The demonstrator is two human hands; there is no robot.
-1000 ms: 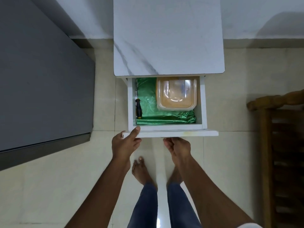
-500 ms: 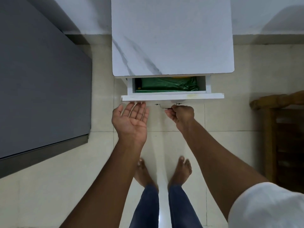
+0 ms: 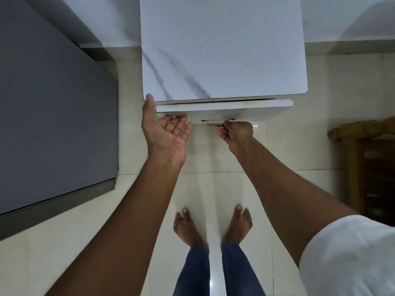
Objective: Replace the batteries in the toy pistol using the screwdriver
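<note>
Now your right hand (image 3: 235,133) grips the one drawer handle (image 3: 213,123); your left hand (image 3: 165,133) is spread flat against the single drawer front (image 3: 224,107).

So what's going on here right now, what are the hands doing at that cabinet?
A person stands barefoot at a small marble-top cabinet. The right hand grips the metal handle of the drawer, which is almost shut. The left hand is open, palm up, at the drawer's left corner. No screwdriver or toy pistol is in view.
</note>
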